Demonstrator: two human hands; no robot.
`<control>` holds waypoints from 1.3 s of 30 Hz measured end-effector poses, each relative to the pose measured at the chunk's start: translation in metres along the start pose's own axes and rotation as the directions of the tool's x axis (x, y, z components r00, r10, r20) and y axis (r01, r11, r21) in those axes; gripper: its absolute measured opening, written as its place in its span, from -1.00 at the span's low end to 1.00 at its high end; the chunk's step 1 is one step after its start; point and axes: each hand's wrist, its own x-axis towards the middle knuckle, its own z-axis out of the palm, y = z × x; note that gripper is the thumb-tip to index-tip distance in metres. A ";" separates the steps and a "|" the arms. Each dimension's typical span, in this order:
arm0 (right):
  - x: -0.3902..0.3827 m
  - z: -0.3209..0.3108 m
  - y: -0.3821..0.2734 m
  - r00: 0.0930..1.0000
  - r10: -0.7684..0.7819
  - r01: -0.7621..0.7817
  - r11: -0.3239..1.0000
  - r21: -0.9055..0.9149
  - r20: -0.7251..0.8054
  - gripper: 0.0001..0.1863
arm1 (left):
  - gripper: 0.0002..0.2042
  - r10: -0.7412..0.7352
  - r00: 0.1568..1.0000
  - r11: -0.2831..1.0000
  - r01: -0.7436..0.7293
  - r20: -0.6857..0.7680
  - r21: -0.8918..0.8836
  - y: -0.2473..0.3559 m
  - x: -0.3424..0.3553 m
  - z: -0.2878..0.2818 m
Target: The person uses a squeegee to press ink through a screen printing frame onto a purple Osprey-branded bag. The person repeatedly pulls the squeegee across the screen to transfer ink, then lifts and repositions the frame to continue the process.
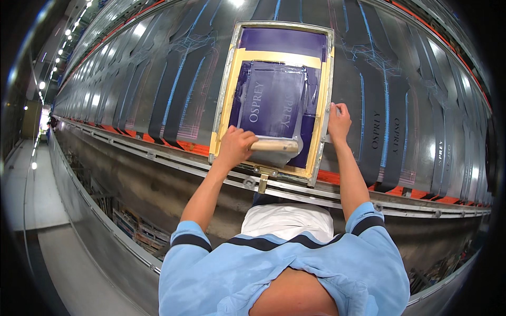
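The left hand (237,147) grips a scraper (276,145) on a purple screen (282,43); the right hand (340,124) curls its fingers by the frame (284,25), grip unclear.

Bright lamps (42,85) at left, glare on table (216,102), curved black edges

Both forearms (352,171) are stretched forward, the left hand (237,147) being curled into a grip, the right hand (340,122) partly bent.

Printing workshop: long table (419,131), screen (276,100)
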 end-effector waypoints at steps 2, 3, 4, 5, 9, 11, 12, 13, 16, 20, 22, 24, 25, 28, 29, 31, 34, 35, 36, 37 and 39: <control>-0.003 0.011 -0.003 1.000 0.006 -0.006 0.998 -0.055 -0.012 -0.70 | -0.60 0.024 0.998 1.000 -0.023 -0.051 0.013 -0.006 -0.026 -0.002; -0.003 0.014 -0.002 1.000 0.015 -0.016 0.997 -0.077 -0.013 -0.70 | -0.58 0.029 0.997 0.999 -0.028 -0.077 0.020 -0.005 -0.036 -0.001; -0.002 0.016 0.002 0.999 0.016 -0.019 0.994 -0.104 -0.029 -0.69 | -0.59 0.043 0.995 0.999 -0.043 -0.091 0.007 -0.004 -0.044 0.001; 0.000 0.017 0.006 0.999 0.022 -0.025 0.992 -0.126 -0.027 -0.69 | -0.59 0.054 0.995 0.999 -0.054 -0.080 0.007 -0.003 -0.049 0.004; 0.001 0.024 0.016 0.998 0.066 -0.069 0.975 -0.213 -0.020 -0.69 | -0.60 0.084 0.991 0.996 -0.084 -0.105 -0.004 -0.010 -0.050 0.019; -0.001 0.025 0.013 0.997 0.072 -0.073 0.967 -0.244 -0.016 -0.69 | -0.60 0.095 0.993 0.995 -0.095 -0.069 -0.003 -0.019 -0.039 0.022; -0.001 0.023 0.010 0.998 0.063 -0.065 0.966 -0.249 -0.018 -0.68 | -0.61 0.109 0.990 0.994 -0.111 -0.092 -0.014 -0.025 -0.030 0.024; -0.001 0.021 0.006 0.996 0.090 -0.084 0.956 -0.282 0.010 -0.68 | -0.61 0.113 0.990 0.993 -0.116 -0.080 -0.022 -0.031 -0.020 0.024; 0.005 0.011 -0.014 0.978 0.186 -0.134 0.904 -0.405 0.091 -0.69 | -0.61 0.117 0.991 0.991 -0.120 -0.061 -0.051 -0.065 0.035 0.025; 0.033 0.007 -0.047 0.958 0.039 0.107 0.869 -0.482 0.283 -0.71 | -0.58 0.160 0.981 0.987 -0.161 -0.111 -0.009 -0.121 0.136 0.035; 0.054 0.011 -0.066 0.912 -0.162 0.275 0.923 -0.268 0.377 -0.68 | -0.62 0.149 0.986 0.987 -0.153 -0.069 -0.049 -0.135 0.170 0.034; 0.079 0.026 -0.087 0.831 -0.287 0.337 0.941 -0.021 0.476 -0.61 | -0.68 0.129 0.991 0.985 -0.133 -0.038 -0.110 -0.143 0.190 0.027; 0.088 0.034 -0.097 0.756 -0.378 0.403 0.912 0.075 0.535 -0.57 | -0.73 0.111 0.994 0.983 -0.113 -0.020 -0.147 -0.145 0.197 0.022; 0.115 0.072 -0.122 0.581 -0.423 0.591 0.807 -0.004 0.696 -0.52 | -0.79 0.089 0.996 0.979 -0.084 0.021 -0.186 -0.153 0.222 0.015; 0.129 0.083 -0.127 0.505 -0.302 0.621 0.778 -0.097 0.809 -0.51 | -0.79 0.086 0.996 0.979 -0.079 0.031 -0.187 -0.158 0.233 0.016; 0.139 0.113 -0.131 0.559 -0.166 0.641 0.708 -0.296 0.812 -0.58 | -0.73 0.041 0.998 0.978 -0.031 0.046 -0.208 -0.167 0.253 0.020; 0.147 0.131 -0.124 0.600 -0.078 0.603 0.698 -0.386 0.796 -0.65 | -0.71 -0.047 0.984 0.989 0.070 0.174 -0.130 -0.174 0.267 0.028; 0.143 0.133 -0.120 0.608 -0.101 0.599 0.709 -0.372 0.788 -0.66 | -0.71 -0.068 0.980 0.987 0.094 0.190 -0.132 -0.175 0.267 0.029; 0.137 0.132 -0.116 0.621 -0.094 0.589 0.711 -0.384 0.778 -0.67 | -0.71 -0.093 0.969 0.983 0.126 0.229 -0.135 -0.173 0.261 0.030; 0.130 0.129 -0.113 0.637 -0.104 0.583 0.713 -0.389 0.764 -0.68 | -0.72 -0.068 0.978 0.986 0.096 0.196 -0.135 -0.169 0.252 0.030; 0.100 0.119 -0.108 0.624 -0.083 0.586 0.708 -0.394 0.777 -0.70 | -0.73 -0.028 0.985 0.987 0.054 0.172 -0.149 -0.158 0.227 0.028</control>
